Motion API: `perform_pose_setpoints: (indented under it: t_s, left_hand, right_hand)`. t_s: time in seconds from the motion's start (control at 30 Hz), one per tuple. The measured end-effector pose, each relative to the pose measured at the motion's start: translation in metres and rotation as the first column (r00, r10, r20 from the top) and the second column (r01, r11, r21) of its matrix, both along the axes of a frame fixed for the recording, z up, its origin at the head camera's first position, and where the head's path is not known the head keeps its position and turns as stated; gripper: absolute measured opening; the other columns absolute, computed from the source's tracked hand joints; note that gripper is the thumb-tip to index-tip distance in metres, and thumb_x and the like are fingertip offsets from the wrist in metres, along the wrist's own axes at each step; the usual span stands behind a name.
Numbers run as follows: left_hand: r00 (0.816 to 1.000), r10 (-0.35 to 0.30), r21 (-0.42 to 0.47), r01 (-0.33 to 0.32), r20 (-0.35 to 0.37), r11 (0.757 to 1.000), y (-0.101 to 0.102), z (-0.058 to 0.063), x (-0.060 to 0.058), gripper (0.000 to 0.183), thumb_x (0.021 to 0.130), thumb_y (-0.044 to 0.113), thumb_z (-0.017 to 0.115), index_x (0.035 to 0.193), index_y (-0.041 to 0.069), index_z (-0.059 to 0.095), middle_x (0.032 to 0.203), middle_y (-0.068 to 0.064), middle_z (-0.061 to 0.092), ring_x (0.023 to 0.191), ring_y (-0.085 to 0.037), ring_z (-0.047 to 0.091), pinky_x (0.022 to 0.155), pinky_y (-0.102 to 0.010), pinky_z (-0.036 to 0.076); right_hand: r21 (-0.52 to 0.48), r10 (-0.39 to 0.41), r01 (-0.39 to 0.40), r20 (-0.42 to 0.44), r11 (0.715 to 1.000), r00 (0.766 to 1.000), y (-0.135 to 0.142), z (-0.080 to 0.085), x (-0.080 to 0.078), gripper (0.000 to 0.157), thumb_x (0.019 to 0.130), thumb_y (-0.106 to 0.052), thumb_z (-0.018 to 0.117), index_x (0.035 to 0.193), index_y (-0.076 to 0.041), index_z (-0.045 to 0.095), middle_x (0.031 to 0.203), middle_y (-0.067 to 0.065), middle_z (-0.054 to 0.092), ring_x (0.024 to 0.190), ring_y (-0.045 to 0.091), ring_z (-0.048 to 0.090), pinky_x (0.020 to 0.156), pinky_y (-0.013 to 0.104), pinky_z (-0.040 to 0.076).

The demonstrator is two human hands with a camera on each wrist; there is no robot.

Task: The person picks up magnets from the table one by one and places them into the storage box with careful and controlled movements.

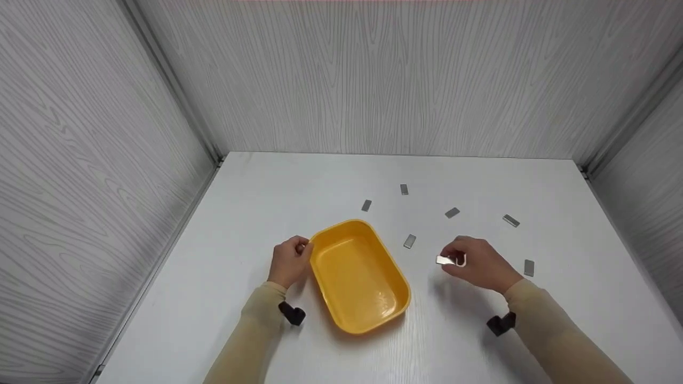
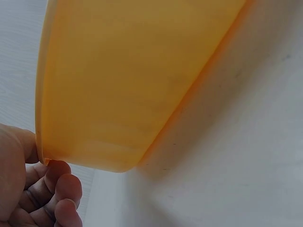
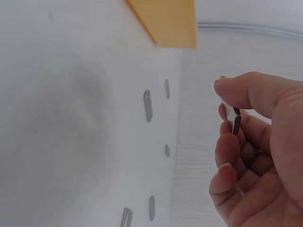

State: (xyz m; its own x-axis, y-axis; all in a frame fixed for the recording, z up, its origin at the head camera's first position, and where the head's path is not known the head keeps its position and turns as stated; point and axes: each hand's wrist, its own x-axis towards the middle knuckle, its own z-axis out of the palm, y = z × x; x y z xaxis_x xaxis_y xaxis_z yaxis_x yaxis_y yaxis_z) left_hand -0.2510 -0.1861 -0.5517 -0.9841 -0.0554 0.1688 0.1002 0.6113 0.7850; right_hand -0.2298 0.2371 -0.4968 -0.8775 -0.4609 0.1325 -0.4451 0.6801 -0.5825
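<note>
A yellow plastic tray (image 1: 358, 282) rests on the white table, turned at a slant, and its inside shows no contents. My left hand (image 1: 290, 261) pinches the tray's rim near its far left corner; in the left wrist view the thumb and curled fingers meet at that rim. To the right of the tray, my right hand (image 1: 477, 264) is raised over the table. Between its thumb and fingers it pinches a small, flat, shiny silver metal piece (image 3: 232, 116), partly hidden by the thumb. Its exact kind is unclear.
Several similar small grey metal pieces lie scattered on the table, among them one piece (image 1: 410, 241) beside the tray, one (image 1: 452, 213) farther back and one (image 1: 529, 268) right of my right hand. Pale wood-grain panels (image 1: 373, 80) enclose the table (image 1: 256, 202) at the back and sides.
</note>
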Motion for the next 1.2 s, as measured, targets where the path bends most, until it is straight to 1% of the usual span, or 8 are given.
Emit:
perform_pose_setpoints:
  t_s: [0.17, 0.4, 0.53, 0.73, 0.93, 1.0, 1.07, 1.2]
  left_hand:
    - [1.0, 0.01, 0.006, -0.01, 0.02, 1.0, 0.0, 0.0, 0.0, 0.015, 0.094, 0.024, 0.061, 0.092, 0.011, 0.068, 0.072, -0.001, 0.057, 0.065, -0.016, 0.051, 0.061, -0.029, 0.046]
    - [1.0, 0.008, 0.02, -0.008, 0.019, 1.0, 0.001, 0.0, 0.0, 0.014, 0.094, 0.022, 0.062, 0.091, 0.01, 0.068, 0.072, -0.001, 0.058, 0.065, -0.017, 0.052, 0.061, -0.029, 0.046]
    - [0.999, 0.016, 0.014, -0.017, 0.036, 1.0, 0.002, 0.0, -0.001, 0.015, 0.094, 0.024, 0.061, 0.092, 0.011, 0.068, 0.072, -0.001, 0.058, 0.065, -0.017, 0.052, 0.062, -0.03, 0.046]
    - [0.998, 0.026, 0.008, -0.026, 0.054, 1.0, -0.003, 0.0, -0.002, 0.016, 0.094, 0.024, 0.061, 0.094, 0.01, 0.068, 0.073, -0.002, 0.058, 0.067, -0.017, 0.051, 0.064, -0.03, 0.046]
    - [1.0, 0.01, 0.002, -0.01, 0.005, 1.0, -0.001, 0.0, -0.005, 0.016, 0.093, 0.021, 0.061, 0.094, 0.006, 0.068, 0.072, -0.002, 0.059, 0.063, -0.016, 0.052, 0.061, -0.029, 0.047]
    - [1.0, 0.003, -0.004, -0.003, -0.005, 1.0, 0.002, 0.0, -0.005, 0.016, 0.093, 0.02, 0.061, 0.094, 0.006, 0.068, 0.072, -0.001, 0.059, 0.061, -0.016, 0.051, 0.059, -0.029, 0.046]
    - [1.0, 0.012, -0.006, -0.012, 0.006, 1.0, 0.002, 0.0, -0.004, 0.016, 0.093, 0.02, 0.061, 0.094, 0.006, 0.068, 0.072, -0.002, 0.059, 0.062, -0.016, 0.051, 0.059, -0.029, 0.046]
    - [1.0, 0.019, -0.016, -0.019, 0.021, 1.0, 0.003, 0.001, -0.004, 0.017, 0.093, 0.023, 0.061, 0.095, 0.007, 0.069, 0.074, -0.002, 0.059, 0.064, -0.016, 0.052, 0.06, -0.029, 0.046]
  right_hand:
    - [-0.019, 0.059, -0.06, -0.031, 0.998, 0.998, -0.028, 0.016, -0.006, 0.015, 0.083, -0.02, 0.076, 0.096, -0.019, 0.07, 0.081, -0.012, 0.057, 0.075, 0.012, 0.053, 0.065, 0.024, 0.049]
    - [-0.047, 0.141, -0.145, -0.069, 0.988, 0.988, -0.067, 0.034, -0.015, 0.014, 0.083, -0.018, 0.075, 0.095, -0.014, 0.071, 0.084, -0.004, 0.061, 0.075, 0.013, 0.054, 0.067, 0.024, 0.051]
    - [-0.03, 0.154, -0.156, -0.073, 0.987, 0.985, -0.085, 0.043, -0.021, 0.014, 0.083, -0.017, 0.075, 0.096, -0.012, 0.071, 0.085, -0.004, 0.06, 0.075, 0.012, 0.054, 0.067, 0.023, 0.052]
    - [0.005, 0.157, -0.157, -0.063, 0.988, 0.986, -0.114, 0.055, -0.03, 0.014, 0.084, -0.02, 0.075, 0.097, -0.016, 0.071, 0.086, -0.008, 0.058, 0.077, 0.011, 0.054, 0.069, 0.02, 0.051]
    - [0.019, 0.226, -0.225, -0.093, 0.974, 0.97, -0.143, 0.059, -0.039, 0.011, 0.086, -0.02, 0.072, 0.095, -0.016, 0.072, 0.087, -0.007, 0.058, 0.078, 0.012, 0.055, 0.069, 0.021, 0.051]
    - [0.062, 0.25, -0.245, -0.114, 0.968, 0.961, -0.15, 0.057, -0.041, 0.011, 0.086, -0.02, 0.071, 0.095, -0.015, 0.072, 0.087, -0.006, 0.059, 0.078, 0.011, 0.054, 0.07, 0.021, 0.05]
    - [0.109, 0.276, -0.264, -0.125, 0.958, 0.953, -0.161, 0.055, -0.042, 0.011, 0.086, -0.02, 0.07, 0.095, -0.014, 0.072, 0.088, -0.005, 0.06, 0.078, 0.01, 0.055, 0.071, 0.021, 0.05]
    - [0.168, 0.308, -0.288, -0.104, 0.943, 0.946, -0.179, 0.047, -0.044, 0.013, 0.088, -0.021, 0.069, 0.097, -0.012, 0.072, 0.089, -0.003, 0.061, 0.078, 0.01, 0.055, 0.074, 0.021, 0.05]
